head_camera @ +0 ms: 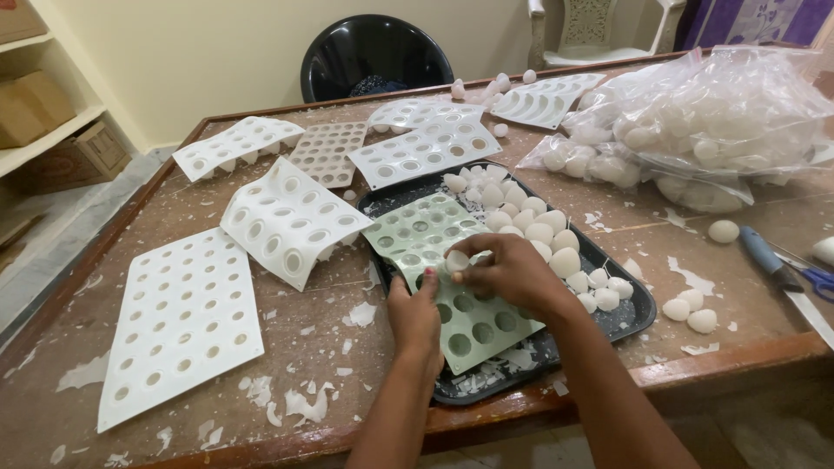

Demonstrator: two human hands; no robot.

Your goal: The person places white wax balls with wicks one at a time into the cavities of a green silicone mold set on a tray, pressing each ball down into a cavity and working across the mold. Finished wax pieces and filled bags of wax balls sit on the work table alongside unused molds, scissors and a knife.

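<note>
Left hand (415, 314) presses flat on the pale green silicone mould (439, 278) lying over the black tray (638, 314). Right hand (508, 271) pinches a white wax half-shell (457, 260) at a cavity. Risk: squeezing too hard could crack the shell; mould may slip.

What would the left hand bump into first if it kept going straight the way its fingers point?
Probably the white half-egg piece just above the left hand's fingertips, on the green mould.

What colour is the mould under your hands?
Pale green mould, unlike the white ones around it; the head view shows it on the black tray.
</note>
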